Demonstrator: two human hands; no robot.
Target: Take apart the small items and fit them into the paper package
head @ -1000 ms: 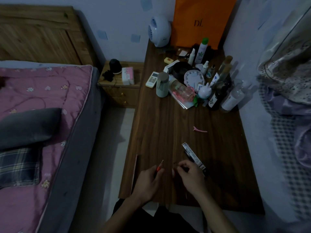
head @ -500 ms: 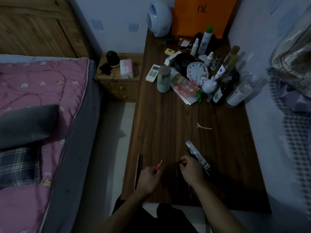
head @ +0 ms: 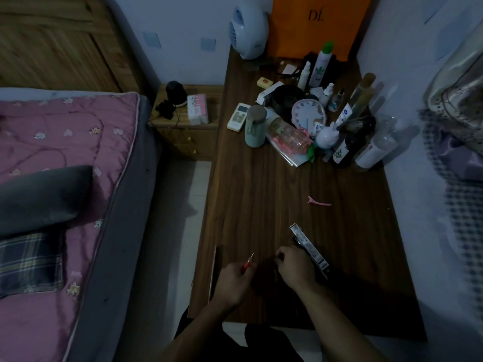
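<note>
Near the front edge of a dark wooden table (head: 261,205), my left hand (head: 232,282) grips a thin red-handled tool (head: 247,263) whose metal tip points up and away. A short way to the right, my right hand (head: 295,267) has its fingers curled and pinches something small and dark that the dim light hides. Just right of that hand lies a long narrow printed box (head: 308,246), slanted, with a dark item beside it. A thin flat strip (head: 213,273) lies left of my left hand along the table's edge.
A pink hair clip (head: 319,201) lies mid-table. Bottles, a white clock (head: 308,116), a green cup (head: 254,126), a remote and a white fan (head: 248,32) crowd the far end before an orange bag (head: 316,24). A bed (head: 65,178) and nightstand (head: 188,126) stand left.
The view has tipped a little, so the table's far end sits higher in the picture. Both hands stay close together near the front edge, holding the same things.
</note>
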